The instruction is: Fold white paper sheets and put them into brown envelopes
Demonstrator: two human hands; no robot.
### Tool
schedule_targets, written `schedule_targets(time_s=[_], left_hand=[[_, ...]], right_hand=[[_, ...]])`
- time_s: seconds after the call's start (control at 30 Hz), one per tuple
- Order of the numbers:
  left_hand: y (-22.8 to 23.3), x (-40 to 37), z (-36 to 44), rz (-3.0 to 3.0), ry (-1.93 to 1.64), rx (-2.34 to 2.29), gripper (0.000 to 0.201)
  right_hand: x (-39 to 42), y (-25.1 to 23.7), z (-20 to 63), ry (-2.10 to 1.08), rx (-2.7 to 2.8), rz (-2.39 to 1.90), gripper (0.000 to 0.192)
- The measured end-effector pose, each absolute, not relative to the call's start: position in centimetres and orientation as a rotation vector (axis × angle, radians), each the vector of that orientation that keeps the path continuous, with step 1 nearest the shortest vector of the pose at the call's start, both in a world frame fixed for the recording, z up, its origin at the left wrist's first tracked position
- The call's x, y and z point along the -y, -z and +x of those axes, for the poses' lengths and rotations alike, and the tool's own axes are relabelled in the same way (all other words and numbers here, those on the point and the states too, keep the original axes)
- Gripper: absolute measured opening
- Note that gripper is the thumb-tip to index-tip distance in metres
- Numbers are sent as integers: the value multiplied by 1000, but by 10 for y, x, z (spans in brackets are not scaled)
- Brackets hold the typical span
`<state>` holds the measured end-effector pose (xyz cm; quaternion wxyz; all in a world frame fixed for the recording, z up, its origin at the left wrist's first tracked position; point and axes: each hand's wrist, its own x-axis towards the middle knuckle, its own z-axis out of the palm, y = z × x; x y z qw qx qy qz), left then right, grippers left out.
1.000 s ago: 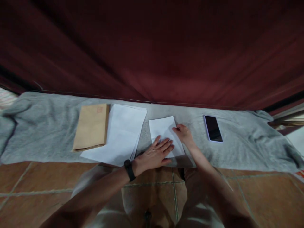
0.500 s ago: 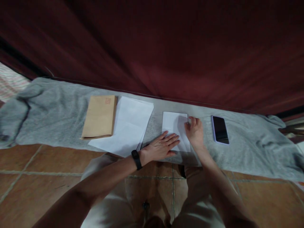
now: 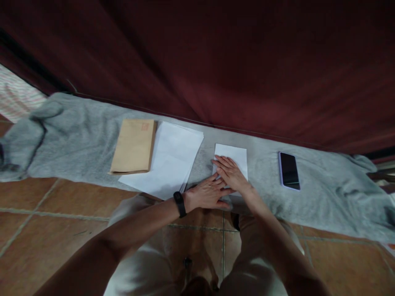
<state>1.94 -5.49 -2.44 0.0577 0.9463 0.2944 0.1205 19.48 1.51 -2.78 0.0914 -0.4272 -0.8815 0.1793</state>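
Observation:
A small white sheet of paper, seemingly folded (image 3: 239, 154), lies on the grey cloth (image 3: 259, 160) in front of me. My right hand (image 3: 230, 173) is spread flat across its left and middle part, fingers pointing up and left. At its lower left edge rests my left hand (image 3: 210, 193), also flat with fingers stretched out and a black band (image 3: 179, 204) on the wrist. The right hand's palm side crosses close over the left fingertips. Both hands cover much of the paper's lower half.
To the left are larger white sheets (image 3: 173, 158), with a stack of brown envelopes (image 3: 134, 146) partly on top. A phone in a purple case (image 3: 289, 170) lies to the right. Behind the cloth hangs a dark red curtain (image 3: 216, 74). Below is a tiled floor (image 3: 61, 234).
My right hand has moved left from the paper's right edge and flattened onto it, beside the left hand. The left hand stays almost in place. The whole view has shifted slightly.

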Motion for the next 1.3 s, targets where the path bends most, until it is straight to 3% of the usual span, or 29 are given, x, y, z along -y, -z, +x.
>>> schedule_targets(time_s=[0.33,0.57,0.77,0.97,1.3], left_hand=[[22,69,25,2841,-316,-695,79],[16,75,24,2807,-282,-630,68],[14,62,12,2766,-372,-840,43],[14,48,0,2701,-297,-1050,58],[14,53,14,2730,-183,-1124,53]], right_hand=[[-34,46,193,-197,2406,-1607,52],[-38,52,208,-52,2234,-1793,52],[-36,52,238,-86,2053,-1820,47],[-14,42,253,-201,2269,-1572,42],[2,35,265,-311,2370,-1473,46]])
